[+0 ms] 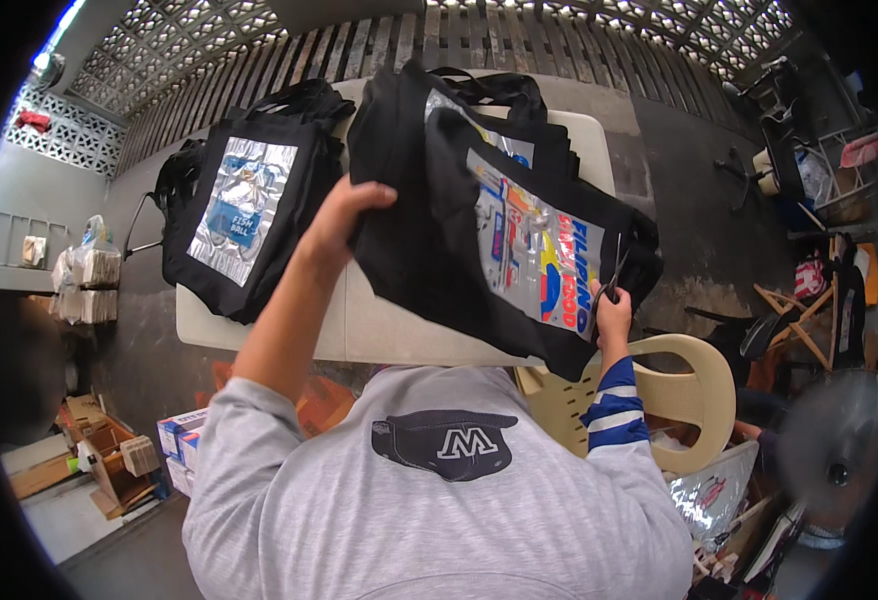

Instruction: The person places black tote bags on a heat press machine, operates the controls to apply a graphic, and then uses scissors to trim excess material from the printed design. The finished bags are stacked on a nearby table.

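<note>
A black tote bag (429, 230) with a shiny silver printed panel (534, 240) is lifted and tilted above the table. At its left side my left hand (344, 212) grips the cloth, thumb in front and the other fingers hidden behind it. My right hand (614, 315) is closed round the dark handles of a pair of scissors (616, 270), whose blades point up beside the bag's right end. Whether that hand also pinches the cloth is hard to see. Behind the lifted bag, more black tote bags (556, 150) lie partly covered.
Another stack of black tote bags (289, 220) with a silver panel lies on the left of the pale folding table (389, 335). A beige plastic chair (709, 385) stands close on my right, near a fan (834, 470). Boxes (184, 440) sit at lower left; a wooden rack (804, 320) is at right.
</note>
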`<state>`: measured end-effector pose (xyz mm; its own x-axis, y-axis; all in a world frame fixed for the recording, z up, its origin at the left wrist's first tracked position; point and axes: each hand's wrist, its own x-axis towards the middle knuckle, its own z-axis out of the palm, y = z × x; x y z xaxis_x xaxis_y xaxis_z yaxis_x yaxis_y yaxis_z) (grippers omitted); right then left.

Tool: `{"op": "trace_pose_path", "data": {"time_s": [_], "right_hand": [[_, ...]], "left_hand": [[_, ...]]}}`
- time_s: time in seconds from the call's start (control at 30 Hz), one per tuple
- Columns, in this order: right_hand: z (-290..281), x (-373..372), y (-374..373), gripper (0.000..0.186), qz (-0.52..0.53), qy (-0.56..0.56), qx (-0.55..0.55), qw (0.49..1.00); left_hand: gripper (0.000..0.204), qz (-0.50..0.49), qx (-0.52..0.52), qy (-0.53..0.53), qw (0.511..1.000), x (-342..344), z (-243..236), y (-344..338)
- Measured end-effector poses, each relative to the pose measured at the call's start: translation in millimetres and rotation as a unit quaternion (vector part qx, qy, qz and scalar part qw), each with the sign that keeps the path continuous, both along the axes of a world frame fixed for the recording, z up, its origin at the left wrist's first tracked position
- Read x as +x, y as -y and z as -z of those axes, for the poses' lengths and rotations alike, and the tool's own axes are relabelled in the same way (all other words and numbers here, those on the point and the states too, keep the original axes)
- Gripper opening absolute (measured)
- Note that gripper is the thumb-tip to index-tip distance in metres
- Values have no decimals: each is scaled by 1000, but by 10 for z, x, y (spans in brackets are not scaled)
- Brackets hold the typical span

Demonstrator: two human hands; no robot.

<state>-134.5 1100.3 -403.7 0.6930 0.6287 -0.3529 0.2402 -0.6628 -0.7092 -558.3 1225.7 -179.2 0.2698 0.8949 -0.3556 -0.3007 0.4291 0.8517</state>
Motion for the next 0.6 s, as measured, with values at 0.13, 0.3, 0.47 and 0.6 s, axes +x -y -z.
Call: {"op": "trace_pose_path", "data": {"time_s": [0.13,0.3,0.47,0.6], "right_hand": [[84,-67,-133,74,37,-147,70,986],[-272,-865,-510,67,58,-354,181,916],[-741,-1834,-818,61,2,-369,239,898],[-903,-2486,-941,58,-41,-256,275,926]], "left_hand": [[27,2,180,-61,982,128,-555,-409],[12,-31,218,-16,975,-566,-954,-880],[19,-139,572,-58,806,-2026,-1034,-684],[23,-303,437,-225,816,-4849,-465,-701]]}}
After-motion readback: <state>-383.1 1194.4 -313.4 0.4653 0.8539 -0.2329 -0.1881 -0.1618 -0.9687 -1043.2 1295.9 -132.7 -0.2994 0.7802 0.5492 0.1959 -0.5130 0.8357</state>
